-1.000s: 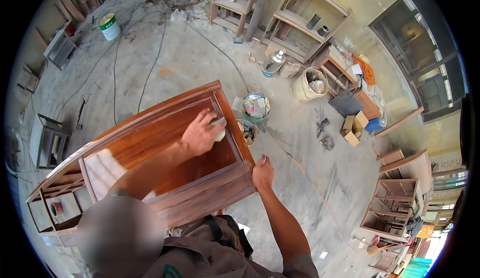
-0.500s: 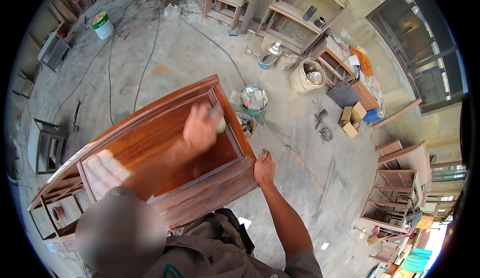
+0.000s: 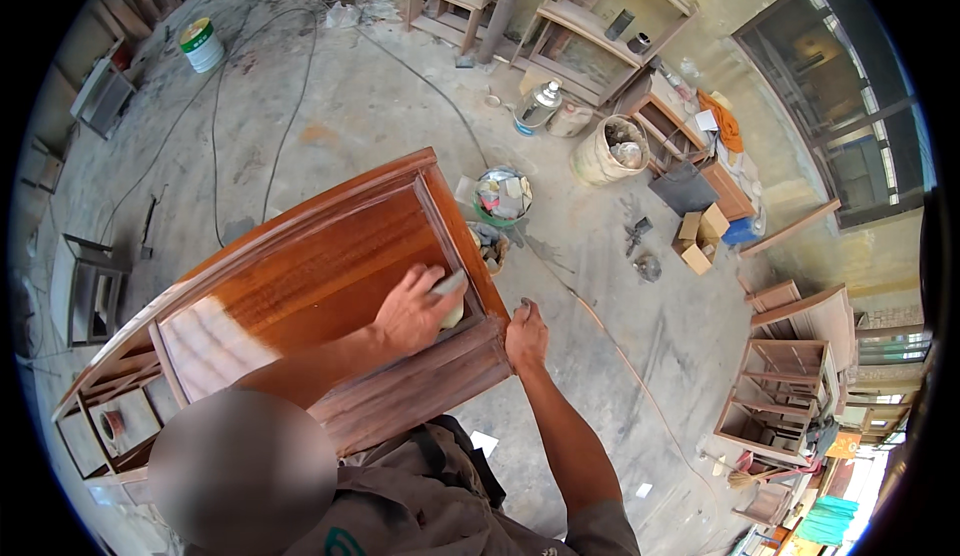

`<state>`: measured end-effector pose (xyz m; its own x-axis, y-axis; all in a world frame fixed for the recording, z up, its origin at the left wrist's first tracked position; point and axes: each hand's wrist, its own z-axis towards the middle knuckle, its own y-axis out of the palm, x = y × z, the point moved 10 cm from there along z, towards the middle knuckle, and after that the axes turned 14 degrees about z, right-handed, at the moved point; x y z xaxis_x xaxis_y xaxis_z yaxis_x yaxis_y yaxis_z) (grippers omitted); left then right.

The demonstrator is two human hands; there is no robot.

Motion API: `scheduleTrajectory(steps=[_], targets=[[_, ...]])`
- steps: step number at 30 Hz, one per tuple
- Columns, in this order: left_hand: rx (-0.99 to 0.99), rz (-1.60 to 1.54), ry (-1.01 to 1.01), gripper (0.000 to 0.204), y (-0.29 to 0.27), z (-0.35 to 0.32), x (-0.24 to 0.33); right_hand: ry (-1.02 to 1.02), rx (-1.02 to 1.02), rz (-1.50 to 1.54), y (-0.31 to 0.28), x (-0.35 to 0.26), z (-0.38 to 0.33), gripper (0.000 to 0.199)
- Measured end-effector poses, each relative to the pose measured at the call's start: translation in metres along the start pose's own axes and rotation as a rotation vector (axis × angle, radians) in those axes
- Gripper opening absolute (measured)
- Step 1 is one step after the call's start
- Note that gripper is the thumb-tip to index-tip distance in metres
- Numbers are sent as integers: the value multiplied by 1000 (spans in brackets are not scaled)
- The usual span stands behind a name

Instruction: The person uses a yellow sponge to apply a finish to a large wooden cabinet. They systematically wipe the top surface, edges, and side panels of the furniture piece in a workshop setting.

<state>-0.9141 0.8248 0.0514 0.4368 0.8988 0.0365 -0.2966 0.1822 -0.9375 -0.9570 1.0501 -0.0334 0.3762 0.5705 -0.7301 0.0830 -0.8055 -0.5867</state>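
A reddish-brown wooden cabinet (image 3: 330, 246) with a framed panel lies across the middle, its curved edge on the far side. My left hand (image 3: 410, 308) is closed around a pale pad (image 3: 452, 306), pressed near the panel's right inner corner; part of the pad is hidden by the fingers. My right hand (image 3: 527, 336) grips the cabinet's near right corner, with its fingers curled. A whitish patch (image 3: 212, 344) shows on the panel's left part. Open compartments (image 3: 115, 421) form the cabinet's left end. A blurred round shape covers part of the near left side.
Beyond the cabinet's right end stand a bucket of scraps (image 3: 503, 199), a metal can (image 3: 540, 104) and a pale sack (image 3: 610, 151). A cardboard box (image 3: 702, 238) lies farther right. Cables (image 3: 215, 156) and a hose (image 3: 610, 341) cross the floor. Wooden frames (image 3: 785, 401) line the right.
My left hand has moved down the panel, toward its near right corner, with the pad. My right hand stays on the cabinet corner.
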Motion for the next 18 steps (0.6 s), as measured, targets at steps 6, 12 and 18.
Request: scheduleTrajectory(steps=[6, 12, 18], targets=[[-156, 283, -234, 60, 6, 49, -125, -18, 2, -22, 0, -6, 0, 52], [22, 136, -256, 64, -10, 36, -88, -25, -1, 19, 1, 7, 4, 52], [-40, 70, -348, 69, 5, 22, -63, 8, 14, -57, -1, 3, 0, 51]])
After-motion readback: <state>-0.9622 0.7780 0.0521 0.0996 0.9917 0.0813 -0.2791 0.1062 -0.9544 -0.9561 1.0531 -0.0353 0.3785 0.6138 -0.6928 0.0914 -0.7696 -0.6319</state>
